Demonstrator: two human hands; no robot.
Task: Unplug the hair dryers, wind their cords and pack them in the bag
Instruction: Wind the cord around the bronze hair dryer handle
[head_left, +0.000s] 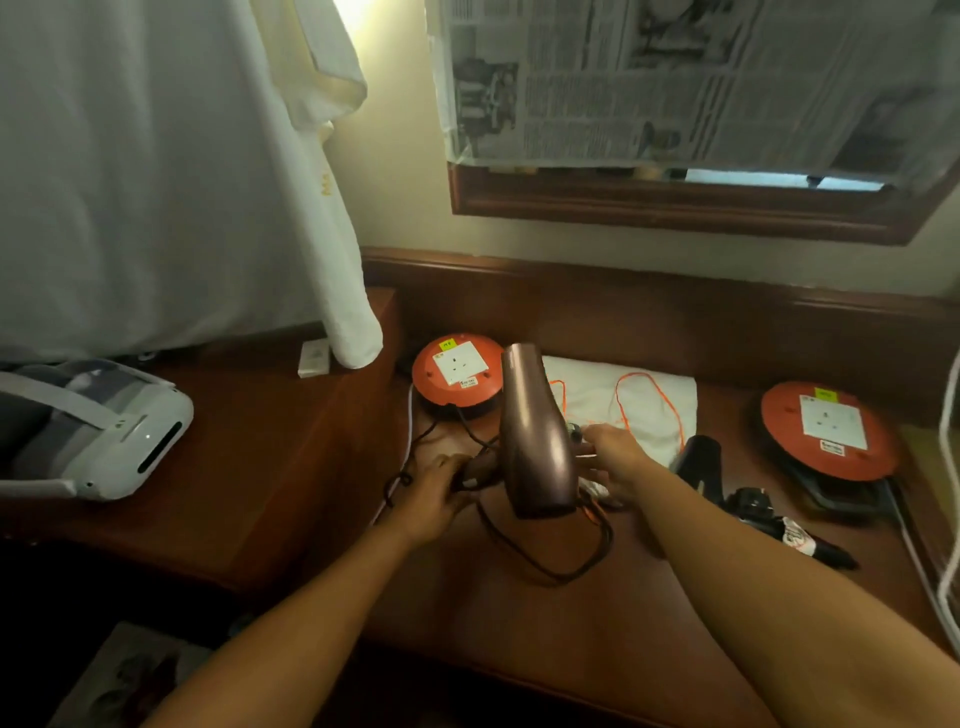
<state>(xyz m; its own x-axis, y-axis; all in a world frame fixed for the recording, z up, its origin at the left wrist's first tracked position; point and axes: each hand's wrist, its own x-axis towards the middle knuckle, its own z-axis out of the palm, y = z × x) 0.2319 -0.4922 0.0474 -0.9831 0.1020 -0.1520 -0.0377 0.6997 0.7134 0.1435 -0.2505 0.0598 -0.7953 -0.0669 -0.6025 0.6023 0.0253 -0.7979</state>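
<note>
Two bare hands are being held over the reddish-brown wooden counter (291, 457), with a bronze-brown metallic hair dryer (537, 436) between them. The dryer's handle is being gripped by the left hand (434, 488), its fingers curled round it, so that the barrel is being kept upright above the counter. The right hand (615, 457) is being held just beside the barrel; its fingertips are partly hidden behind the dryer, so it cannot be told whether anything is being pinched. The dryer's dark cord (550, 561) is lying in a loose loop on the counter below the barrel. A round orange socket reel with a white outlet plate (460, 371) is sitting behind the dryer, and a second orange socket reel (831, 431) is lying well apart to the right. A white folded cloth (644, 395) is being crossed by a thin orange string (670, 410). A black hair dryer (701, 460) is lying near the right forearm.
</note>
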